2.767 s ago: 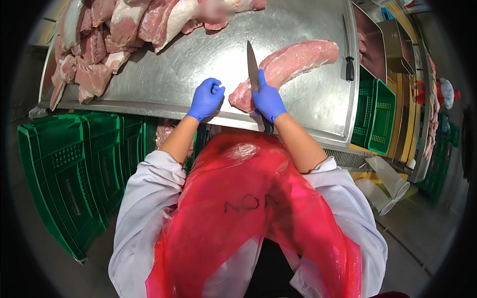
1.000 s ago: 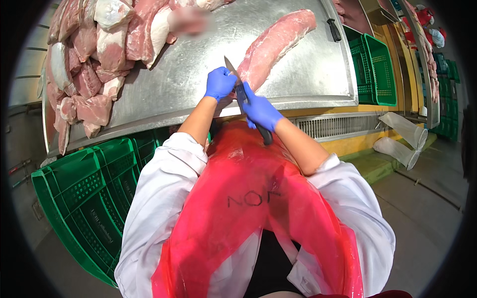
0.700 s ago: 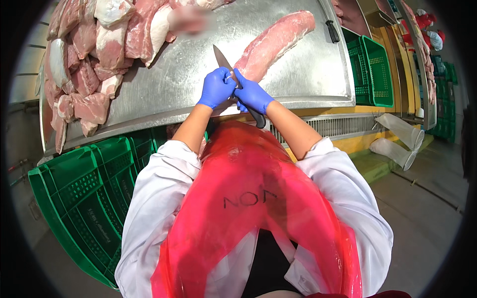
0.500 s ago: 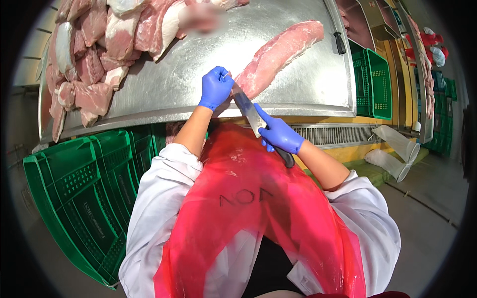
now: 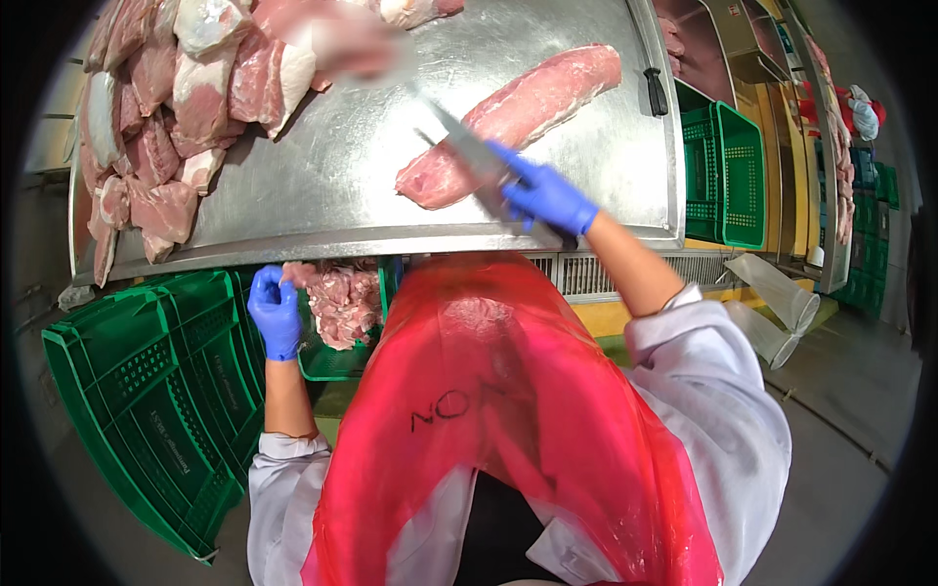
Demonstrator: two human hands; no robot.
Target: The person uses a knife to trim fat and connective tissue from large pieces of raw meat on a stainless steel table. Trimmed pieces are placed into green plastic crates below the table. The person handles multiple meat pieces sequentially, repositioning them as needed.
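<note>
A long pork loin [image 5: 557,90] lies on the shiny steel table [image 5: 322,181], out in the middle and a bit to the right. It is slanted, with one end low on the left, near the table's front edge, and the other end up on the right. The loin is thick and round like a log, and it bends just a little. Most of it is soft pink, and it looks wet and smooth. Thin white fat runs along its lower right side, and the right end is pale. The left end is darker and redder, with a rough, flat look. The right hand [image 5: 550,198], in a blue glove, is wrapped around a knife [image 5: 457,129]. The blade is blurry and goes across over the loin, and I cannot tell if it touches the meat. The left hand [image 5: 277,314], in a blue glove too, is down by a green crate [image 5: 337,367] full of small meat trimmings [image 5: 345,311]. Its fingers are curled in, with a little pink scrap [image 5: 298,274] at the tips, but I cannot tell if they grip it. A big pile of pork pieces [image 5: 151,127], pink and white, sits on the table's left side, well apart from the loin
</note>
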